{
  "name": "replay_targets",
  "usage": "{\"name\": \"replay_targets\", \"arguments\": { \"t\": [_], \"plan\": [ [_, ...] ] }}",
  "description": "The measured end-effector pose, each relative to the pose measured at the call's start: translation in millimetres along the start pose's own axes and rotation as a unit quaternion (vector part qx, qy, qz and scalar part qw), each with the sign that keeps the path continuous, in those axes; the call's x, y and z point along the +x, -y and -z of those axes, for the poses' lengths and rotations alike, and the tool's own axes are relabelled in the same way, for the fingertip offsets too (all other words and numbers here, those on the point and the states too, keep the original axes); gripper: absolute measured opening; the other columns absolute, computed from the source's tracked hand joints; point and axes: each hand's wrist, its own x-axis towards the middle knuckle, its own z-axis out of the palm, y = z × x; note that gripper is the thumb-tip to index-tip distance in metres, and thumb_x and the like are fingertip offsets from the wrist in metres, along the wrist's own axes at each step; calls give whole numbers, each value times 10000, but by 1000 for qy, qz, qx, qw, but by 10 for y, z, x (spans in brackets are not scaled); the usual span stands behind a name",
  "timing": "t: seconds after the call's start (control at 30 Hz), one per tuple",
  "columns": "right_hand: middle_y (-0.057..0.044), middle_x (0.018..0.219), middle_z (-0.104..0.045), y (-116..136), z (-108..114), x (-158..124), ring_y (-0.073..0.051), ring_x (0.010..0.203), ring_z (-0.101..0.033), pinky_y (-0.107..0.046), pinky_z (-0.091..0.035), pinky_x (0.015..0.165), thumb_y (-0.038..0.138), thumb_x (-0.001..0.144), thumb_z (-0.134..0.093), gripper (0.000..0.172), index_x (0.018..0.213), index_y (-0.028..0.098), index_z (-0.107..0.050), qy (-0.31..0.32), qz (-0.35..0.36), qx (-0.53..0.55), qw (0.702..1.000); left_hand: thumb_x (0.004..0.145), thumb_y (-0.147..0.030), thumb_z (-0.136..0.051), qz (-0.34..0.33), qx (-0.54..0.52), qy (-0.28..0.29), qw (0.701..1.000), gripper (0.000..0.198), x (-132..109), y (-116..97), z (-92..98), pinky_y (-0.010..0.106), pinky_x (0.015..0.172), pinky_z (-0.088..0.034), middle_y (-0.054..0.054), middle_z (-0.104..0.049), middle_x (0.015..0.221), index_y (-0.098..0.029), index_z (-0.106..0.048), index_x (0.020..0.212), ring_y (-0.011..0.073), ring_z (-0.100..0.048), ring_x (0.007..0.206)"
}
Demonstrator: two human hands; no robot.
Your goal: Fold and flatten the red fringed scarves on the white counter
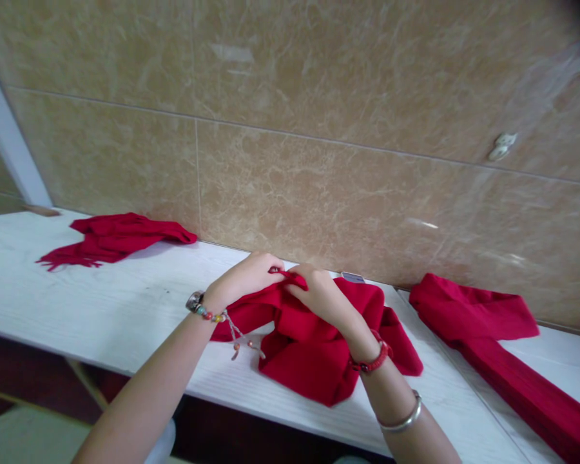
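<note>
1. A marbled tan tile wall (294,148) backs a white wood-grain worktop (101,312).
2. The left hand's (254,274) fingers are pinched narrow on an edge of the red scarf-like cloth (314,367); the right hand's (319,293) thumb and fingers grip the same edge, close beside.
3. That cloth lies in loose folds on the worktop beneath both hands.
4. The step in hand looks like working along this edge; the next move seems to call for a firm pinch and a clear view of the bunched layers.
5. Farther out, a fringed red scarf (125,238) lies crumpled to the left, and a long red cloth strip (473,309), bent over itself, to the right.
</note>
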Motion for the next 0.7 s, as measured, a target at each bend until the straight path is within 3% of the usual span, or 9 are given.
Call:
{"name": "replay_targets", "arguments": {
  "t": [0.17, 0.37, 0.47, 0.53, 0.6, 0.7],
  "plan": [
    [-45, 783, -690, -127, 68, 39, -174, 750, -612, -274, -435, 707, 104, 746, -485, 199, 787, 185, -662, -75, -60, 6, 995, 780, -273, -474, 1, 24, 14, 1000, 227, -12, 170, -13, 225, 556, -327, 20, -626, 642, -149, -636, 680, 125, -512, 582],
    [-49, 706, -673, -607, 362, -92, -187, 666, -597, -291, -449, 617, 305, 717, -525, 186, 724, 162, -644, -148, -127, 134, 972, 736, -248, -495, 73, 63, 38, 995, 199, -54, 496, 12, 216, 473, -273, -9, -552, 509, -156, -599, 593, 99, -438, 465],
    [-57, 687, -662, -844, 423, -164, -185, 638, -592, -292, -455, 580, 397, 711, -532, 272, 738, 148, -638, -165, -168, 190, 953, 746, -254, -484, 62, 59, 9, 996, 210, -77, 540, 93, 218, 480, -268, -11, -541, 515, -153, -586, 591, 101, -430, 480],
    [-65, 699, -659, -919, 413, -189, -195, 659, -595, -316, -464, 607, 392, 718, -529, 271, 755, 148, -642, -166, -185, 149, 957, 768, -295, -476, 42, 37, 2, 998, 231, -87, 491, 147, 217, 498, -284, -12, -551, 552, -153, -586, 623, 106, -445, 512],
    [-75, 776, -660, -889, 377, -192, -212, 739, -602, -351, -468, 685, 350, 701, -570, 247, 828, 154, -651, -151, -165, 68, 972, 798, -342, -453, 23, 11, 8, 1000, 271, -90, 393, 179, 216, 514, -303, -13, -558, 583, -153, -588, 658, 111, -457, 535],
    [-94, 974, -628, -657, 292, -158, -227, 907, -581, -384, -440, 822, 312, 675, -634, 360, 1008, 176, -620, -109, -58, 1, 992, 823, -345, -430, -13, 2, -14, 1000, 282, -82, 199, 176, 227, 602, -353, 9, -582, 693, -151, -605, 719, 129, -502, 639]
  ]
}}
